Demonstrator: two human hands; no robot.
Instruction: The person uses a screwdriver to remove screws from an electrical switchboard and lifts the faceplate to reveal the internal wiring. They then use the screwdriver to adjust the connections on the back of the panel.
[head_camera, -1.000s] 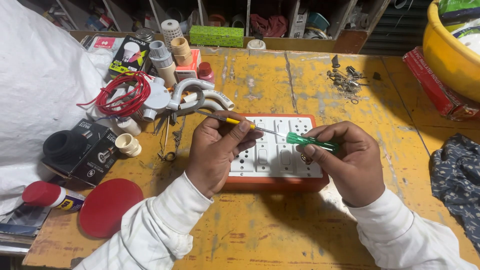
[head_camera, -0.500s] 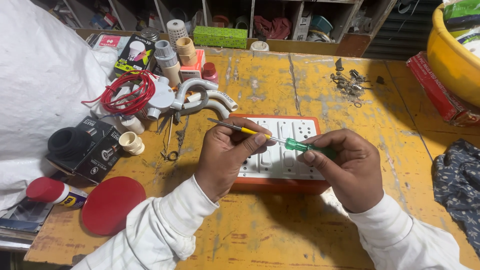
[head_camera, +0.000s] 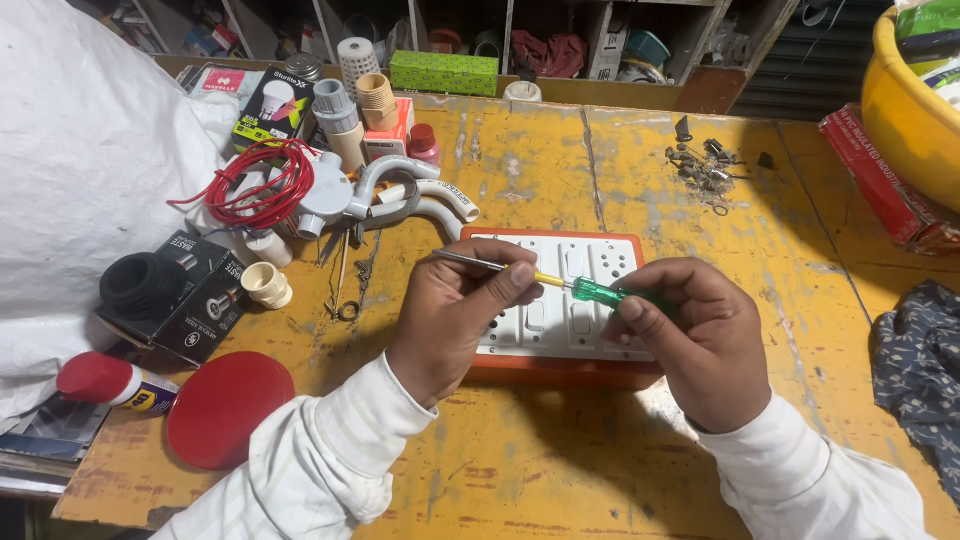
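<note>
A white switch-and-socket panel in an orange box lies on the yellow workbench in front of me. Above it I hold a small screwdriver with a green handle, yellow collar and thin metal shaft pointing left. My right hand grips the green handle. My left hand pinches the shaft near the yellow collar. Both hands rest over the panel's front half and hide part of it.
At the left lie a red wire coil, grey pipe bends, a black box with rubber rings, a red disc and a spray can. Loose screws sit far right, beside a yellow tub and dark cloth.
The screwdriver has tilted nearer to level and shifted slightly left, with my left fingers sliding along its shaft. The hands stay over the panel.
</note>
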